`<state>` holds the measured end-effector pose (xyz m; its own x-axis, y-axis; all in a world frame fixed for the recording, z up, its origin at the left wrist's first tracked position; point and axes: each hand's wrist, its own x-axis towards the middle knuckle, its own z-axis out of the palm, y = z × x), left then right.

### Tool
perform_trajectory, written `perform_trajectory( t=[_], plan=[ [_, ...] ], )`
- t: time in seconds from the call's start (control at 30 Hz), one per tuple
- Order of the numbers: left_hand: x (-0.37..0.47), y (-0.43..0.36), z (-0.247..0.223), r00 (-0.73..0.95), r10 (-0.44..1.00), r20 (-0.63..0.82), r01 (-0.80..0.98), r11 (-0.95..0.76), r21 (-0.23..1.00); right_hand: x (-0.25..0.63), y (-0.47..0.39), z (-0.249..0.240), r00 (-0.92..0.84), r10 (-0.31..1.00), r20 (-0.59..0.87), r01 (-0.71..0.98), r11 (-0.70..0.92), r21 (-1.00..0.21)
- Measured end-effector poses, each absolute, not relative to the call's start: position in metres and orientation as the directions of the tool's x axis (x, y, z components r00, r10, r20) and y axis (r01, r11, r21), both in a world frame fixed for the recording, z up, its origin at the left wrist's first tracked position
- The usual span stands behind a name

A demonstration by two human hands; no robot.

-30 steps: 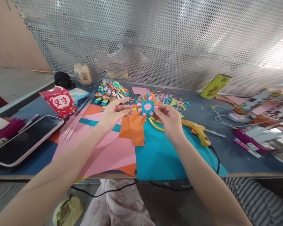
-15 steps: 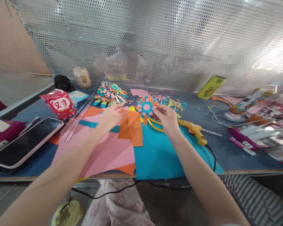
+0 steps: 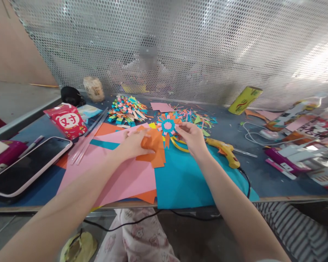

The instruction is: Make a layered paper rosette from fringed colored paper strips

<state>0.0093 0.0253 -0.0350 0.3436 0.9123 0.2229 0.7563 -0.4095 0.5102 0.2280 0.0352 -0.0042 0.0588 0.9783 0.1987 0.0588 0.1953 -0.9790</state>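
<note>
Hands (image 3: 136,143) (image 3: 193,139) outstretched: left splayed, right pinched

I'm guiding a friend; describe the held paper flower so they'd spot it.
Find the blue sheet, then the right hand near its far edge. The paper flower there has a pink centre ringed blue; unlike the fringed heap, it's held.

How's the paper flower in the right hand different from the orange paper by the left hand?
The paper flower mixes orange, blue and pink, while the orange paper is all one colour. The flower has a fringed rim; the orange paper has straight edges. The right hand pinches the flower's edge, while the left hand spreads over the orange paper. Both have orange.
</note>
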Motion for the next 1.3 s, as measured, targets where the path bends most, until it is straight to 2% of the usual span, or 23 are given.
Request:
perform_trajectory(
  t=[0.2,0.43,0.73,0.9,1.03,1.3],
  plan=[
    [0.008,0.025,-0.033,0.322,0.923,0.210,0.756,-0.384,0.531,0.228,0.036,-0.005,0.066,0.980,0.190,0.054,0.187,-0.981],
    [0.006,0.021,-0.028,0.310,0.922,0.232,0.689,-0.386,0.614,0.228,0.037,-0.006,0.052,0.984,0.170,0.051,0.168,-0.985],
    [0.010,0.016,-0.019,0.322,0.935,0.148,0.751,-0.347,0.561,0.228,0.039,-0.006,0.066,0.988,0.142,0.032,0.141,-0.990],
    [0.011,0.018,-0.018,0.304,0.938,0.166,0.773,-0.344,0.532,0.231,0.041,-0.007,0.079,0.987,0.139,0.031,0.136,-0.990],
    [0.016,0.017,-0.016,0.266,0.953,0.145,0.845,-0.303,0.440,0.231,0.041,-0.008,0.078,0.987,0.140,0.049,0.137,-0.989],
    [0.020,0.011,-0.009,0.236,0.971,0.022,0.912,-0.230,0.339,0.236,0.047,-0.001,0.139,0.959,0.245,0.120,0.230,-0.966]
  ],
)
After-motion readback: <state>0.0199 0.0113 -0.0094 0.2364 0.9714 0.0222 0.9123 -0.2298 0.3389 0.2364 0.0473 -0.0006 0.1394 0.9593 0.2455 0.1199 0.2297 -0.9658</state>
